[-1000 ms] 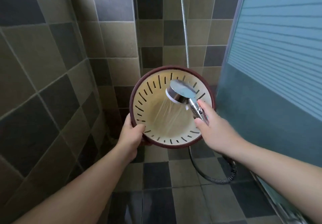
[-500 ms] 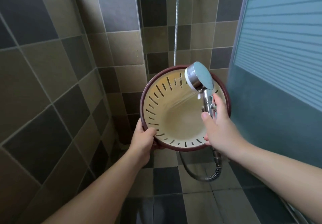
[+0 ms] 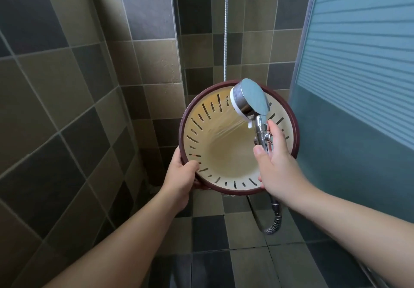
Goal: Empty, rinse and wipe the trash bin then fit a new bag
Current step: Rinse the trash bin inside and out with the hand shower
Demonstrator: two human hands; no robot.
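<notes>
Two hands: both are clamped on things.
Left hand: closed on the bin's rim at 8 o'clock.
Right hand: wrapped around the shower head handle.
Trash bin: held tilted, centre frame, mouth facing the camera.
Spray: directed into the bin from 1 o'clock.

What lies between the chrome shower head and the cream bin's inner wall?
Head view: only spraying water between the chrome shower head and the cream slotted bin.

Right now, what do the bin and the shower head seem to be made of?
Bin: probably moulded plastic, matte cream inside with a dark red rim and cut slots. Shower head: chrome-look finish, mirror-bright reflections; metal or plated plastic, cannot tell. Hose: ribbed, seemingly metal.
</notes>
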